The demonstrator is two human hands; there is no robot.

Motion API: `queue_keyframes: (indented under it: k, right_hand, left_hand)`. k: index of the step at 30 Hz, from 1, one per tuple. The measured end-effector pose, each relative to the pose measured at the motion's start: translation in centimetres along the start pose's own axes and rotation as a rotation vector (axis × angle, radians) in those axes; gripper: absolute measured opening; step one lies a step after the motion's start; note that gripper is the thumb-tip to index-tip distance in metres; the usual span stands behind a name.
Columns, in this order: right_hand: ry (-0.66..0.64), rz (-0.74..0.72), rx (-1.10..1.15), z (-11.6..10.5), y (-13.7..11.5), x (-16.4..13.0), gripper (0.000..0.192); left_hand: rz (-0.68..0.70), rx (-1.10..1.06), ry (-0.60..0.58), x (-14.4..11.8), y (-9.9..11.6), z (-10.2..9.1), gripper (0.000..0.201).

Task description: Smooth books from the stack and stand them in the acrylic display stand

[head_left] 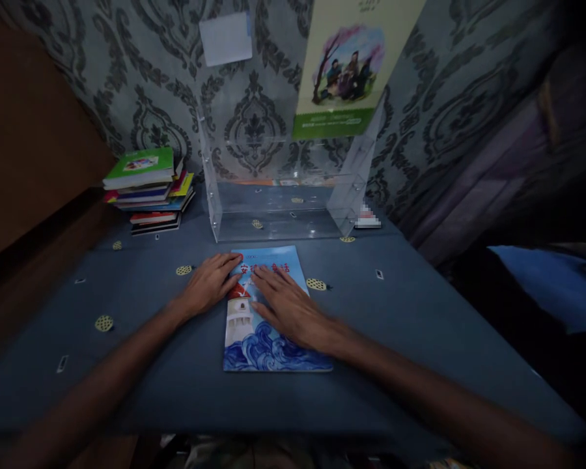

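Both your hands lie flat on the blue picture book [268,326], which rests face up on the worktop [395,306] directly under your fingers: your left hand [208,283] sits with its fingers spread over the book's upper left edge and partly on the cloth beside it, and your right hand [288,306] is stretched open across the middle of the cover. Neither hand grips anything; the fingers are extended and only pressing down. Because the cover looks glossy and the cloth beneath is smooth, I judge that a push from flat palms could slide the whole book away from you toward the clear acrylic stand [283,195] just beyond your fingertips, or bunch the cloth. If you lift it by one corner only, the thin book may flop and bend. The stack of books [149,189] off past your left fingertips leans unevenly and could topple if bumped. As for writing, red Chinese characters run along the cover's top, partly hidden by your fingers and too blurred to read surely; the wall poster [344,71] beyond carries small print I cannot make out.
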State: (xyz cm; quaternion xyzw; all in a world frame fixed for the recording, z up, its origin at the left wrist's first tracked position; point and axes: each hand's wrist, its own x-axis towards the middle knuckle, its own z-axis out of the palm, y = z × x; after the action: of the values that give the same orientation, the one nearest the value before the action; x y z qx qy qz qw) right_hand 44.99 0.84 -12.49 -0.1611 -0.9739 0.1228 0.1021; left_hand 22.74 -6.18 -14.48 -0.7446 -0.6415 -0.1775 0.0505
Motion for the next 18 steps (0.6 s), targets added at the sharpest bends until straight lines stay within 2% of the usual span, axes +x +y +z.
queue_keyframes:
  k: [4, 10, 13, 18]
  right_hand:
    - [0.009, 0.026, 0.013, 0.9, 2.8, 1.6, 0.061]
    - [0.093, 0.168, 0.024, 1.0, 9.3, -0.6, 0.058]
    - [0.104, 0.165, 0.044, 1.2, 10.3, -1.1, 0.058]
    - [0.154, 0.143, 0.058, 1.6, 10.1, -1.0, 0.057]
  left_hand:
    - [0.014, 0.019, 0.019, 0.0, 0.0, 0.1, 0.041]
    - [0.017, 0.029, 0.007, 0.2, -0.1, 0.0, 0.04]
    - [0.03, 0.023, 0.024, 0.2, -0.1, 0.0, 0.039]
    - [0.025, 0.013, 0.033, 0.1, 0.1, 0.1, 0.039]
